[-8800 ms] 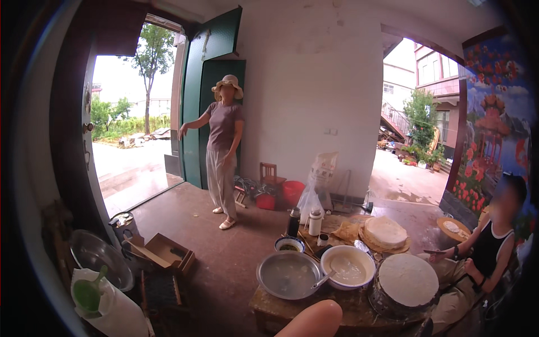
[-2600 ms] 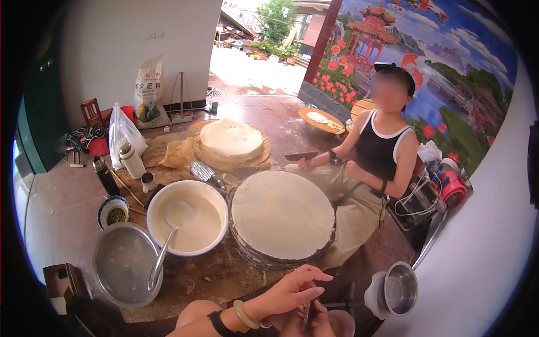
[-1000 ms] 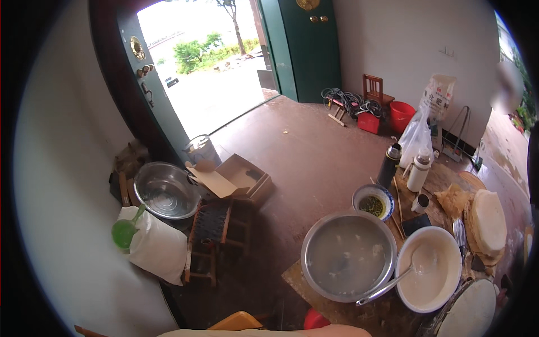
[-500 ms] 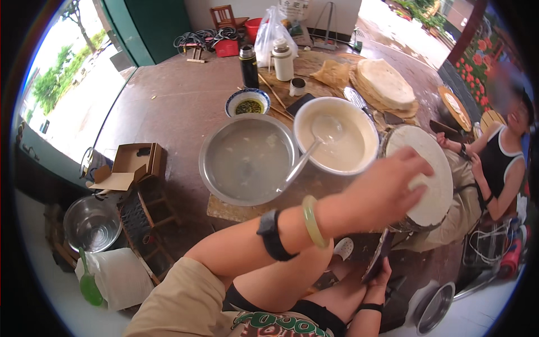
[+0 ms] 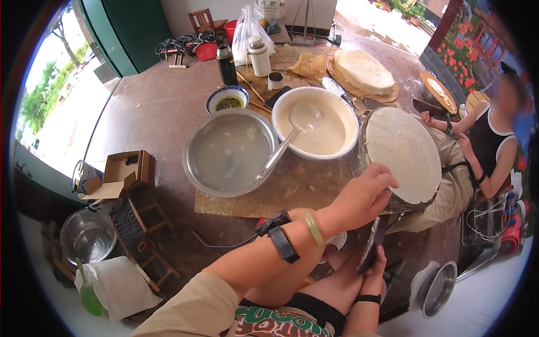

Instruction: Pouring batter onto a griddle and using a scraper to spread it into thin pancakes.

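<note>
A round griddle (image 5: 401,154) with a dark rim stands at the right, covered by a whitish sheet of batter or flatbread. My left hand (image 5: 365,191) reaches across to its near left edge. The fingers are loosely bent, a little apart, with nothing visible in them. Whether the fingertips touch the rim I cannot tell. Lower down, my right hand (image 5: 377,261) grips a dark flat slab (image 5: 369,247) by its lower part, tilted up close to my legs. Left of the griddle, a white basin (image 5: 331,149) of creamy batter holds a ladle (image 5: 281,150), its handle resting over a steel bowl's rim.
The steel bowl (image 5: 193,177) of cloudy water sits on the low wooden table (image 5: 236,206). Behind are a sauce bowl (image 5: 228,90), flasks (image 5: 259,56) and stacked flatbreads (image 5: 365,73). Another person (image 5: 489,132) sits at right. Left are a carton (image 5: 126,168) and wooden stool (image 5: 151,210).
My left hand has drawn back from above the sheet to the griddle's near left edge, its fingers more bent. My right hand still holds the slab. The view has shifted slightly.
</note>
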`<state>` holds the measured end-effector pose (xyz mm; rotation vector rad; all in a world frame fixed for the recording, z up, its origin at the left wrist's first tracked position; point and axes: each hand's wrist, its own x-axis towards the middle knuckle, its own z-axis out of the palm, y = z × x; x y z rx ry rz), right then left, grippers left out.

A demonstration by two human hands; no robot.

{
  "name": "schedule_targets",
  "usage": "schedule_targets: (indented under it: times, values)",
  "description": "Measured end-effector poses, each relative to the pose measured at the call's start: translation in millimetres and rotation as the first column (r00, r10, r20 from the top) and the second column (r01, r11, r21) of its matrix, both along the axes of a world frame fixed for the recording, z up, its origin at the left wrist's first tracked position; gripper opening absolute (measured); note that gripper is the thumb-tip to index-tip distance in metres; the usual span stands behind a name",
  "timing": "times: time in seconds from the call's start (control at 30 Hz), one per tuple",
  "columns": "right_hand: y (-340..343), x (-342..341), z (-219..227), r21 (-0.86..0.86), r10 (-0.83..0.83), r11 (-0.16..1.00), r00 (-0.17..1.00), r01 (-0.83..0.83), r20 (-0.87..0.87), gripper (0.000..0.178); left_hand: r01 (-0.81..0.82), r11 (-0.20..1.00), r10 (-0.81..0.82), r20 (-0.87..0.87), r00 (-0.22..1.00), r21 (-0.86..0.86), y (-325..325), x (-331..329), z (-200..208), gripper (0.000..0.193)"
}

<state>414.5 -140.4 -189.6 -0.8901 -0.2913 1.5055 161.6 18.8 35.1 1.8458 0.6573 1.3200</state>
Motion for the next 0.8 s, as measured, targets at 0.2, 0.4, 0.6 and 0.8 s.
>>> schedule_targets:
  times: [0.2,0.4,0.6,0.8]
  values:
    - [2.6,1.1,3.0,0.012,0.022,1.0,0.999,-0.021,-0.025,0.048,0.03,0.909,0.041,0.162,0.986,-0.415,3.3,15.5,-9.8,0.013]
    - [5.0,-1.4,3.4,-0.005,0.014,1.0,1.0,-0.014,0.016,0.048,0.456,0.606,0.027,0.59,0.807,-0.652,8.4,5.1,-7.9,0.013]
    - [3.2,0.0,12.5,0.022,0.029,0.999,0.999,-0.029,0.025,0.046,0.74,0.488,0.12,0.875,0.469,-0.463,6.1,4.8,1.1,0.014]
    - [9.9,-15.2,20.6,-0.054,-0.083,0.995,0.992,0.088,0.091,0.036,0.403,0.769,-0.309,0.263,0.914,-0.496,-16.2,26.5,-6.6,0.018]
